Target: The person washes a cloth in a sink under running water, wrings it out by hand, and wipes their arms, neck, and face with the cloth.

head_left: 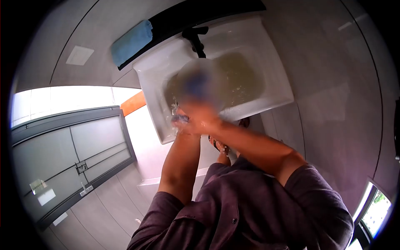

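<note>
My left hand and my right hand are close together over the front left part of a white washbasin. A round blurred patch covers most of the fingers, with a blue smear in it that I cannot make out. A small dark grey-blue thing lies at my left hand; whether it is worn or held I cannot tell. Water splashes around the hands. Cloudy yellowish water stands in the basin. Beyond the hands is a black tap.
A rolled light blue towel lies on the black ledge behind the basin. To the left is a grey framed door with frosted panels. A sandalled foot shows below the basin. A window is at lower right.
</note>
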Available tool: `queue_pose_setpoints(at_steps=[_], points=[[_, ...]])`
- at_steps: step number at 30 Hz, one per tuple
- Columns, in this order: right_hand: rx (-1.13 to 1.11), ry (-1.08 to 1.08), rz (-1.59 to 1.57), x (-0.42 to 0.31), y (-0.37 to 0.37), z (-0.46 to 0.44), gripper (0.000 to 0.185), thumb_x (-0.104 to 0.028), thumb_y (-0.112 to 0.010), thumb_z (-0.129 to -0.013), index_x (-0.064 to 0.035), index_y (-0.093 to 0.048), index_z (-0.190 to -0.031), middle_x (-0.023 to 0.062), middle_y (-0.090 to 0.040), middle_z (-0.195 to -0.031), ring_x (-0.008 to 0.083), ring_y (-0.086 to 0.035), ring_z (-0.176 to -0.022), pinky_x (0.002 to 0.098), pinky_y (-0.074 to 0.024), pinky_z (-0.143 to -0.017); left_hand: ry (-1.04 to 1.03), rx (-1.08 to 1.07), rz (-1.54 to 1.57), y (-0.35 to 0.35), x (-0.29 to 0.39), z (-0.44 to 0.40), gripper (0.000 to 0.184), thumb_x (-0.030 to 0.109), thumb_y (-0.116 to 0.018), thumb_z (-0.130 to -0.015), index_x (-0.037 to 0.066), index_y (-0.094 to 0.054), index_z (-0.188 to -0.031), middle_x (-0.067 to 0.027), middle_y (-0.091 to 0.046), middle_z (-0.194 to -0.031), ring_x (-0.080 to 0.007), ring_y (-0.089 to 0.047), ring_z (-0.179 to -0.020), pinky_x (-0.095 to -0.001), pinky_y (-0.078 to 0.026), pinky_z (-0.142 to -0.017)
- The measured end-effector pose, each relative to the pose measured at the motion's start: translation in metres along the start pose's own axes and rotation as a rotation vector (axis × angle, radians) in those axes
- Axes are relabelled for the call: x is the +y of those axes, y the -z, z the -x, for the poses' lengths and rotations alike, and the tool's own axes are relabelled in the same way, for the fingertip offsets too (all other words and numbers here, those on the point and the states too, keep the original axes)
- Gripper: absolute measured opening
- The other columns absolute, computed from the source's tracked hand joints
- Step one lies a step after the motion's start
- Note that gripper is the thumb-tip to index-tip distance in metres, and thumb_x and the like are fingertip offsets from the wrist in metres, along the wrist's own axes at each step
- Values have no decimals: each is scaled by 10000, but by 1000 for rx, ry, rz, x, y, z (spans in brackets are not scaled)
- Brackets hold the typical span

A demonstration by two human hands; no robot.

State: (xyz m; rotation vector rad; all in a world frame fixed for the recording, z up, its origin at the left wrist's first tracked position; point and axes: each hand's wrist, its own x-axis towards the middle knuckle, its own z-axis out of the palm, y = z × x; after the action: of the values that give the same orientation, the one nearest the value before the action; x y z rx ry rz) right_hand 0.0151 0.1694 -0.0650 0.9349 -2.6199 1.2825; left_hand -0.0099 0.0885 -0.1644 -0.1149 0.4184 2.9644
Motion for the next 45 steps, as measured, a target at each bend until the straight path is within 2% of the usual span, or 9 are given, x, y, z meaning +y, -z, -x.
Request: queue_pose_setpoints(at_steps=[7,16,18,22,25,27,35,41,45], points=[[-113,-332,183,148,2,-14,344,-256,-540,-971,-85,-572,-1267,195,-577,-1241,407,-597,-1145,453,-517,-961,-54,592,-869,-13,10,17,514,360,-550,-1023,-8,-512,-1380,-143,-580,-1352,-256,-566,-1238,-408,-447,-1069],[-141,-749,160,217,-25,19,273,-203,-548,-981,-43,-599,-1195,139,-622,-1177,304,-628,-1120,455,-540,-930,20,285,-2107,44,30,11,557,373,-581,-1007,-15,-495,-1397,-157,-563,-1369,-257,-548,-1258,-403,-429,-1082],[-95,-871,-414,233,-21,17,268,-209,-584,-979,-60,-605,-1201,103,-654,-1116,265,-654,-1069,436,-556,-916,297,466,-1783,49,33,2,567,376,-588,-1003,-17,-491,-1401,-161,-559,-1373,-257,-543,-1263,-402,-425,-1085],[128,-1113,-1677,120,44,5,220,-175,-639,-975,-83,-627,-1174,52,-695,-1050,169,-695,-950,373,-590,-853,184,505,-296,35,19,3,587,381,-602,-996,-20,-483,-1408,-167,-551,-1380,-257,-535,-1272,-400,-417,-1091],[-64,-848,-1587,72,29,20,359,-155,-697,-926,-79,-583,-1258,81,-668,-1094,228,-653,-1040,386,-550,-895,103,170,-70,23,8,3,603,386,-612,-990,-22,-477,-1414,-172,-545,-1386,-258,-529,-1278,-398,-410,-1096],[22,-243,-720,34,10,20,366,-271,-768,-842,-53,-664,-1117,131,-628,-1133,320,-579,-1115,455,-460,-997,85,16,20,17,5,-1,614,388,-619,-987,-24,-474,-1418,-175,-541,-1389,-258,-525,-1283,-397,-406,-1099],[217,38,295,116,-54,-13,419,-376,-671,-923,-103,-650,-1241,81,-659,-1159,250,-627,-1084,373,-504,-943,54,360,-289,1,17,1,658,399,-646,-972,-31,-458,-1433,-188,-526,-1404,-258,-508,-1301,-393,-390,-1111],[187,-714,-468,147,5,-10,428,-396,-591,-989,-56,-616,-1249,126,-628,-1263,299,-653,-1020,362,-514,-932,-75,511,-2180,-52,33,24,692,408,-667,-961,-36,-447,-1444,-198,-514,-1416,-259,-495,-1314,-389,-378,-1120],[188,-799,-970,84,37,1,501,-444,-545,-1034,-68,-559,-1365,75,-614,-1194,205,-623,-1021,345,-524,-882,-28,261,-1642,-40,17,39,707,353,-755,-913,-63,-476,-1413,-183,-572,-1344,-243,-596,-1180,-396,-482,-992]])
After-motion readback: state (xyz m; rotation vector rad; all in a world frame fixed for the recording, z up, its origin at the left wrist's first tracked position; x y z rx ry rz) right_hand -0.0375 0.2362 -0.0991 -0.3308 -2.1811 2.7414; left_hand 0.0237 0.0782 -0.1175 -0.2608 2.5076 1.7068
